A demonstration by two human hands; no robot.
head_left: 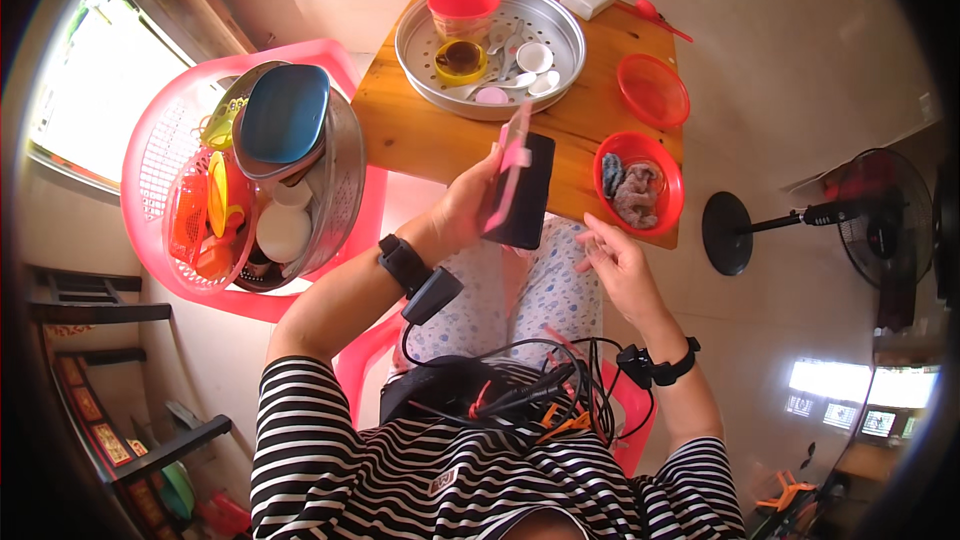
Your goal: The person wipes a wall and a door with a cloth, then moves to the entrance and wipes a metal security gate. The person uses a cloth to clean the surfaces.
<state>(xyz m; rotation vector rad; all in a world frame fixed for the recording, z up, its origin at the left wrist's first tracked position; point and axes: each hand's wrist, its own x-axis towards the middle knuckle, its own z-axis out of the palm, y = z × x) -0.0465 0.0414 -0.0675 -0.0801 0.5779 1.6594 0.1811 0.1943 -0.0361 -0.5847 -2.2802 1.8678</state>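
My left hand [463,205] is closed round a black smartphone [530,190] with a pink edge or cover. The phone is tilted above my lap, by the front edge of the wooden table [395,130]. My right hand [622,265] hangs empty in front of the table's right corner, its fingers apart. Just beyond it stands a red plastic bowl [671,202] with a wet-looking grey-brown cloth [638,195] and a bluish cloth [611,176] inside. Farther back on the table lies another red plastic dish [653,90].
A perforated metal tray [408,65] on the table holds a red tub [465,2], a yellow-rimmed cup [460,61] and several spoons. At left, a pink chair [140,180] carries stacked basins and a blue dish [285,112]. A fan [880,215] stands right. Cables [590,380] cross my lap.
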